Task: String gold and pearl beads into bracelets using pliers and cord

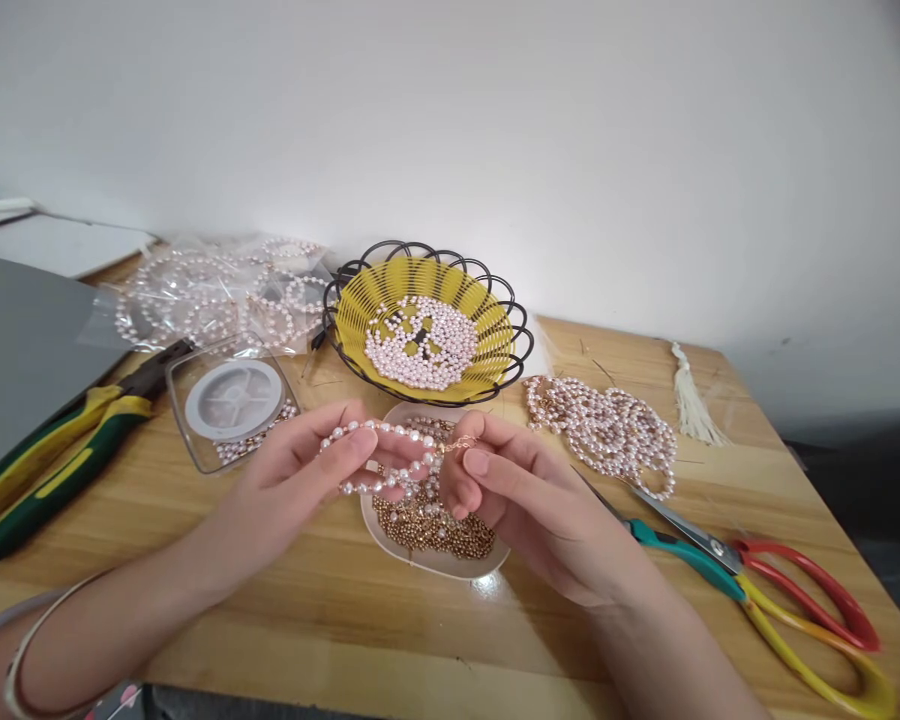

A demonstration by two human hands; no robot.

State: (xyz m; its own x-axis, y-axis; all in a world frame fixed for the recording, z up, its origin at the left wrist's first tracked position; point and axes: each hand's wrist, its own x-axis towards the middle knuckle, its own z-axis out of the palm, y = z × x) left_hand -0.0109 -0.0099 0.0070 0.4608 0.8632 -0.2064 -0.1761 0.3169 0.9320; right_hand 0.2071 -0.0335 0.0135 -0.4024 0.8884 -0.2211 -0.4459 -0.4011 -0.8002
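A pearl bead bracelet (420, 467) with a thin gold chain at one end stretches between my two hands. My left hand (311, 460) is closed on it, thumb pressing the beads against the fingers. The fine chain (456, 444) is pinched between thumb and forefinger of my right hand (517, 490). Below both hands sits a white dish (397, 556), partly covered by them, holding gold and pearl beads. Just behind it stands a yellow woven basket (495, 345) with a black looped rim and small pale beads inside.
Green-yellow pliers (82, 455) and a clear box (184, 435) with a white spool (234, 398) lie left. Bagged bead strands (210, 290) are behind. On the right are heaped bead strands (607, 430), a cream tassel (691, 400) and colourful-handled scissors (750, 575).
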